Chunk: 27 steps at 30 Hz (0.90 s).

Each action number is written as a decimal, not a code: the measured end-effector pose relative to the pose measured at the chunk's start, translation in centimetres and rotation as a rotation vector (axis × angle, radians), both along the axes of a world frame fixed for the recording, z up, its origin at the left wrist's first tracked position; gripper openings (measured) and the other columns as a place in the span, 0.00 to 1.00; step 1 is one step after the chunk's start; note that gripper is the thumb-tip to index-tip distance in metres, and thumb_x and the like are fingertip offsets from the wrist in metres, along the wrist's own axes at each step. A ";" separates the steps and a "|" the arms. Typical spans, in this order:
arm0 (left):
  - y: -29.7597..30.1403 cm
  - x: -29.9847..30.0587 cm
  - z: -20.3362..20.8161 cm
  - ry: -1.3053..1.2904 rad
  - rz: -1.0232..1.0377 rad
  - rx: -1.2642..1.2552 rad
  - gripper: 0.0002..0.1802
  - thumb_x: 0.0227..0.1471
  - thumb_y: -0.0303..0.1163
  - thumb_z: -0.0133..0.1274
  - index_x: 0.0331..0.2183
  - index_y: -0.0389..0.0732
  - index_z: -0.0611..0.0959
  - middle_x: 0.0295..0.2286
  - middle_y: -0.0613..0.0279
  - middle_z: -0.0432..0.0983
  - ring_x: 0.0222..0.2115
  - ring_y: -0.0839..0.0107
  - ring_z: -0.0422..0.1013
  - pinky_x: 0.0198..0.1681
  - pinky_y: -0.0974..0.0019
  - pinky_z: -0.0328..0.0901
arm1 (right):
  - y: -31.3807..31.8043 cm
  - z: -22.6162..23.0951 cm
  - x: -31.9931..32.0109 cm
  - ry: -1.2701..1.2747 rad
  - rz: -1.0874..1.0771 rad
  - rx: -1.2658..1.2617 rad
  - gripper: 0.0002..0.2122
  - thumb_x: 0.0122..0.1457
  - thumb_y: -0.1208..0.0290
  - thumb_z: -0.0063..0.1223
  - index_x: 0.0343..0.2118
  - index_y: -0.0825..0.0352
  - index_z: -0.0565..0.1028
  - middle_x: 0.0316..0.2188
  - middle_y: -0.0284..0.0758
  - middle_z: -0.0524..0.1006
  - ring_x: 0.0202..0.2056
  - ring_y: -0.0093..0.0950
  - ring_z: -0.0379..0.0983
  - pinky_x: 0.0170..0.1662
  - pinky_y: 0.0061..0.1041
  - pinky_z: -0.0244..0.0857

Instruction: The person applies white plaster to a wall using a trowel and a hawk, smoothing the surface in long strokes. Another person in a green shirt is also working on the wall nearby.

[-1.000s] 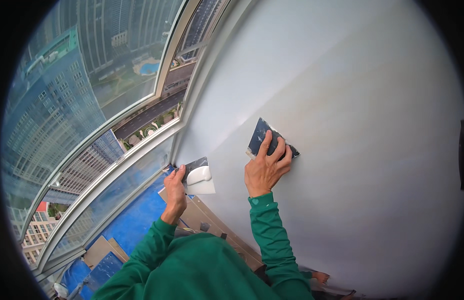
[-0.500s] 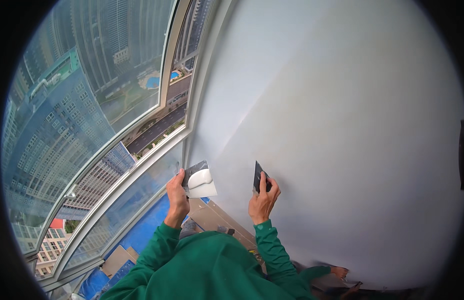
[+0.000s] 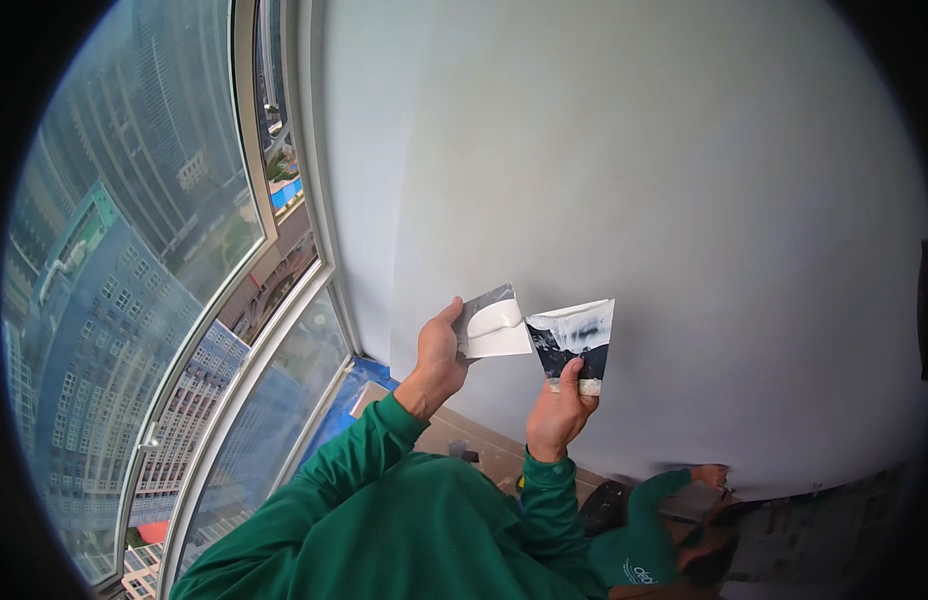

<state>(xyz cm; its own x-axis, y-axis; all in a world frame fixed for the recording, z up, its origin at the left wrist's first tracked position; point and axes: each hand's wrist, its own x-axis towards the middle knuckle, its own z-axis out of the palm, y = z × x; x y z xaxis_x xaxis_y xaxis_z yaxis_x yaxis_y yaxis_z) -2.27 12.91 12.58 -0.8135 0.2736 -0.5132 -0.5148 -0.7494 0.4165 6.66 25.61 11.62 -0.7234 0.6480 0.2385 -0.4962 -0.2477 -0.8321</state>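
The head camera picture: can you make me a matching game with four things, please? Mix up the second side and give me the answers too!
Things:
1. Left hand
2. Window
3. Right hand
4. The wearer's sleeves

Matches:
A. Tall buildings show through it
B. Green
C. Holds a flat grey blade carrying a thick white lump
D. Holds a dark blade smeared with white

Right pairs: 1-C, 2-A, 3-D, 4-B
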 end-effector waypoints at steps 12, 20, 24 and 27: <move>2.4 0.5 1.1 0.344 0.050 -0.364 0.20 0.61 0.43 0.48 0.35 0.32 0.78 0.25 0.67 0.71 0.24 0.80 0.61 0.27 0.72 0.57 | 3.6 -1.2 4.2 -0.238 -0.019 0.887 0.16 0.66 0.71 0.44 0.55 0.71 0.70 0.43 0.36 0.72 0.43 0.27 0.69 0.48 0.24 0.62; 3.0 0.6 2.2 0.153 -0.134 0.036 0.18 0.62 0.40 0.45 0.40 0.33 0.76 0.37 0.54 0.77 0.39 0.61 0.74 0.48 0.59 0.67 | 9.1 0.5 4.4 -0.267 0.220 -0.240 0.09 0.62 0.73 0.48 0.40 0.70 0.75 0.30 0.33 0.77 0.31 0.24 0.73 0.37 0.25 0.67; 5.9 3.1 0.0 0.158 -0.375 0.053 0.17 0.61 0.40 0.46 0.40 0.34 0.77 0.37 0.55 0.76 0.38 0.63 0.74 0.48 0.58 0.67 | 10.5 -2.7 4.2 0.090 0.928 -0.873 0.13 0.65 0.64 0.38 0.41 0.66 0.74 0.22 0.32 0.71 0.19 0.21 0.64 0.23 0.23 0.57; 8.8 5.4 0.3 0.248 -0.401 -0.172 0.19 0.61 0.41 0.48 0.41 0.31 0.76 0.35 0.59 0.76 0.36 0.69 0.71 0.42 0.64 0.65 | 9.8 -5.0 5.4 0.012 0.706 -0.948 0.12 0.65 0.66 0.40 0.45 0.66 0.71 0.26 0.32 0.73 0.23 0.22 0.64 0.22 0.25 0.59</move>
<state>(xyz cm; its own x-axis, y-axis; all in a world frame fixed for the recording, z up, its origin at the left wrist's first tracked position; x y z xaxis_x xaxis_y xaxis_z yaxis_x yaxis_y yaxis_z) 3.15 21.69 12.84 -0.7648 0.5181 -0.3830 -0.6181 -0.4222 0.6631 12.06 35.38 6.64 -0.9932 0.0271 -0.1131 -0.0082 -0.9863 -0.1646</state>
